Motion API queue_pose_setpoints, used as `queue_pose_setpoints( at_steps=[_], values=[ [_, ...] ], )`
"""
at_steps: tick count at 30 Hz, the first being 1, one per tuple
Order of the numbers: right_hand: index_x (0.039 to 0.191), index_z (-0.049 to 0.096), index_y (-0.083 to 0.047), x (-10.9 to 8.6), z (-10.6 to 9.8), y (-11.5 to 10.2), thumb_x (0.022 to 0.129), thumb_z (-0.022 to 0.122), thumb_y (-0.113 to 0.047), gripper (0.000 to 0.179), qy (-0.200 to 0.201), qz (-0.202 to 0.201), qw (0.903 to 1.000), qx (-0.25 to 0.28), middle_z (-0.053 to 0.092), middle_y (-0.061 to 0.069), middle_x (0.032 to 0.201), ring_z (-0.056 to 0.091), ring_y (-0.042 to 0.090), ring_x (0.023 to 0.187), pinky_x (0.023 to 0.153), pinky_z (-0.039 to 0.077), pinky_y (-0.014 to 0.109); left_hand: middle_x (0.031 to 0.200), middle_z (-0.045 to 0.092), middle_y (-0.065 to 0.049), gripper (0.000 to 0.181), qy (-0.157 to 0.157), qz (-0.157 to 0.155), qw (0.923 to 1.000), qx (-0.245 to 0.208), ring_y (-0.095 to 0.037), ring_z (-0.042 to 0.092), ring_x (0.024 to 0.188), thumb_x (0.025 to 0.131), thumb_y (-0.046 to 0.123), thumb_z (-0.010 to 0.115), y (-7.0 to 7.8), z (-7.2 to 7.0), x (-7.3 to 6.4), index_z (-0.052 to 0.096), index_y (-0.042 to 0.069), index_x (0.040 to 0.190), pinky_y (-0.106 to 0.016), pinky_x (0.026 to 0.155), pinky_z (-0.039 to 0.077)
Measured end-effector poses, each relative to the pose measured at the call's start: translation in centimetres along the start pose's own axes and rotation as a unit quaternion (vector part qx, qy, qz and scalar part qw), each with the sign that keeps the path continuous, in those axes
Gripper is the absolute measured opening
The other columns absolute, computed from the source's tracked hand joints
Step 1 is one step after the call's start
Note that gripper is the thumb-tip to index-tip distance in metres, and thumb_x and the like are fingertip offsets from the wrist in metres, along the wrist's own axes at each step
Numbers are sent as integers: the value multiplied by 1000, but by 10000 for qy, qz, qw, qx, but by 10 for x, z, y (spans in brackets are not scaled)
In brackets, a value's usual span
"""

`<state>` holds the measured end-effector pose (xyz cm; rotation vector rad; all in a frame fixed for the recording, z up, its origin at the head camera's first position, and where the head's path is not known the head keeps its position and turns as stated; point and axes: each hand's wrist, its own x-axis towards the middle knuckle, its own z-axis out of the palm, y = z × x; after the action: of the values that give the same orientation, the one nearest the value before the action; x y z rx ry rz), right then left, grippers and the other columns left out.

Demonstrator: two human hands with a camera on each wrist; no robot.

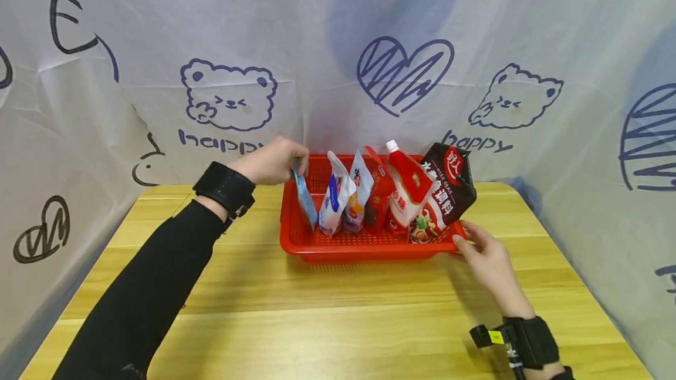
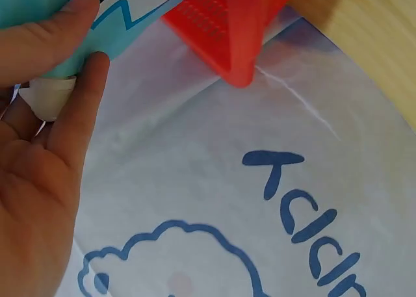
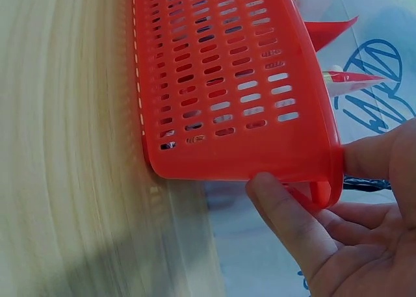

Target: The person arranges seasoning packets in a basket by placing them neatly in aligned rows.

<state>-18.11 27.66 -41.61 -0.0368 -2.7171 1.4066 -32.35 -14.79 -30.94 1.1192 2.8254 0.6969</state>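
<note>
My left hand [image 1: 271, 161] pinches the top of a light blue pouch [image 1: 305, 199] at the left end of a red plastic basket [image 1: 364, 250]. In the left wrist view, a white cap [image 2: 49, 97] shows between thumb and fingers. My right hand [image 1: 490, 263] grips the basket's front right corner by its rim, thumb on top and fingers beneath. Beside the blue pouch stand a white-and-blue pouch [image 1: 333, 207], a white-and-orange pouch [image 1: 357, 198] and a red bag [image 1: 379, 195]. Farther right lean a red-and-white spout pouch [image 1: 409, 186] and a dark seasoning bag [image 1: 451, 183].
The basket stands on a light wooden table [image 1: 338, 321], near its back edge. A pale cloth [image 1: 317, 34] with drawn bears and hearts hangs close behind and at both sides.
</note>
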Motion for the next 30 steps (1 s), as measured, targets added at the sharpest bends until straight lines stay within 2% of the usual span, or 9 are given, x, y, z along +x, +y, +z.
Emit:
queue_pose_setpoints(
  at_steps=[6,13,16,20,24,28,30],
  values=[
    [151,42,11,-2,1,-1,107,58,-16,54,27,-21,10000,-3,54,38,141,64,49,118,75,51,10,87,61,-6,42,-191,-207,9996,89,-25,54,85,70,-29,51,-2,7,4,60,11,78,-36,71,47],
    [152,38,13,0,2,-2,108,55,-9,53,-113,57,9983,576,51,40,142,64,47,118,80,61,24,98,61,-11,37,-128,-302,9988,358,-29,53,94,75,-27,51,-7,12,5,67,5,86,-39,84,49],
    [152,38,14,1,3,-2,107,55,-8,52,-130,74,9976,682,51,40,142,67,43,115,80,62,27,100,61,-11,37,-180,-390,9989,213,-29,55,95,77,-26,52,-8,12,4,69,5,88,-39,85,51],
    [152,38,14,1,3,-2,107,56,-7,53,-145,93,9972,730,51,41,142,69,37,112,81,62,30,95,59,-11,35,-302,-529,9981,-29,-29,55,92,78,-25,50,-8,11,4,64,6,85,-37,79,50],
    [152,37,14,2,3,0,107,55,-8,53,-165,99,9970,744,51,41,142,71,24,107,83,62,33,91,58,-10,34,-423,-703,9965,-172,-28,56,91,80,-25,50,-7,13,2,61,7,85,-35,77,50],
    [152,37,14,2,5,0,108,55,-8,53,-181,115,9969,755,51,41,142,70,27,109,83,62,31,96,58,-10,34,-451,-768,9958,-215,-29,55,95,80,-23,52,-4,14,1,61,9,87,-35,78,50],
    [153,37,13,2,5,-1,108,55,-9,53,-178,108,9969,760,51,41,142,69,33,112,81,62,28,102,59,-11,34,-445,-754,9960,-191,-29,55,99,80,-23,55,-2,15,0,63,9,88,-36,81,52]
  ],
)
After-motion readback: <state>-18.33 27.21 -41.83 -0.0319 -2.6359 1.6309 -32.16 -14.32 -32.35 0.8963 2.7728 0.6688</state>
